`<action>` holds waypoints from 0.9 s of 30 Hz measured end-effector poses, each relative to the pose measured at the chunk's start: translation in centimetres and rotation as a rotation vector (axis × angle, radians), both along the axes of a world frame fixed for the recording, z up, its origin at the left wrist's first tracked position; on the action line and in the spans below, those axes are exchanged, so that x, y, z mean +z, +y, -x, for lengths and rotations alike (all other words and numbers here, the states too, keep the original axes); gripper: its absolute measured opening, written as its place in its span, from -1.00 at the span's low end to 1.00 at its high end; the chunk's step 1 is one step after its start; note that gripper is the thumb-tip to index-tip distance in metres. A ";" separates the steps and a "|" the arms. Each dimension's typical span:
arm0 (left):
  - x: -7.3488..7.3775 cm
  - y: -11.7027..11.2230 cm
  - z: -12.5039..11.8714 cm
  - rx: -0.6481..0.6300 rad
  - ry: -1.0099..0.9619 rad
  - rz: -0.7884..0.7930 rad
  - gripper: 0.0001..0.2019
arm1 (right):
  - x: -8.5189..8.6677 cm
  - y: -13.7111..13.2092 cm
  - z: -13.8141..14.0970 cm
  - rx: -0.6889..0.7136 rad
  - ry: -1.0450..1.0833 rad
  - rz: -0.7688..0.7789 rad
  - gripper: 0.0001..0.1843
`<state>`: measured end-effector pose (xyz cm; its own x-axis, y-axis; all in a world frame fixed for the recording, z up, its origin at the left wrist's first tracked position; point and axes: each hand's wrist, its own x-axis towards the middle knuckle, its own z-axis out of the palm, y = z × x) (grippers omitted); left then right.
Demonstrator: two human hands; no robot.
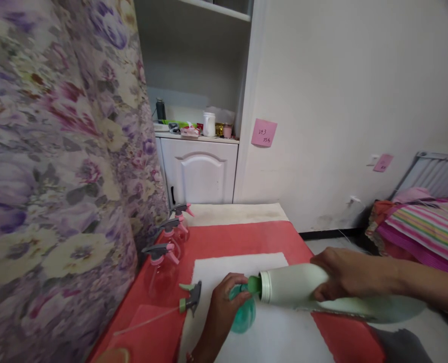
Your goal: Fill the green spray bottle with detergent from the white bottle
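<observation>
My left hand (pixel 227 297) has its fingers closed around the neck of a small clear green spray bottle (pixel 244 316), without its spray head. At this neck sits a green piece (pixel 253 285) that looks like a small funnel, close against the mouth of a large pale green bottle (pixel 292 285). My right hand (pixel 339 275) grips that large bottle, tilted nearly level with its mouth toward the left. Whether liquid flows cannot be made out. A loose spray head (pixel 193 298), grey and green with a thin tube, lies left of my left hand.
Three pink spray bottles with grey heads, the nearest a clear pink bottle (pixel 161 275), stand along the left edge. A white sheet (pixel 276 340) covers part of the red table top (pixel 242 237). A floral curtain (pixel 68 166) hangs left; a white cabinet (pixel 204 169) stands behind.
</observation>
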<state>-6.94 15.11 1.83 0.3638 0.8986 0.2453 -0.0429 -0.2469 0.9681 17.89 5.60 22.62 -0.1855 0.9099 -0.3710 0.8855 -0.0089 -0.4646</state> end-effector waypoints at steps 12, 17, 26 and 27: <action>0.0 0.1 0.0 -0.012 0.027 -0.021 -0.86 | 0.2 -0.1 0.0 0.009 -0.006 -0.002 -0.81; 0.0 0.0 0.0 -0.003 0.039 -0.028 -0.86 | 0.1 0.0 -0.1 0.020 -0.022 -0.024 -0.83; 0.3 0.0 0.0 0.002 0.041 -0.024 -0.86 | 0.3 0.1 -0.1 0.027 -0.010 -0.013 -0.81; 0.2 0.0 0.0 0.003 0.043 -0.024 -0.87 | 0.3 0.1 -0.1 0.028 -0.012 -0.014 -0.82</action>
<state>-6.93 15.10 2.05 0.3714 0.8939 0.2510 -0.0009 -0.2699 0.9629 17.95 5.67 22.93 -0.2072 0.9095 -0.3603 0.8906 0.0229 -0.4543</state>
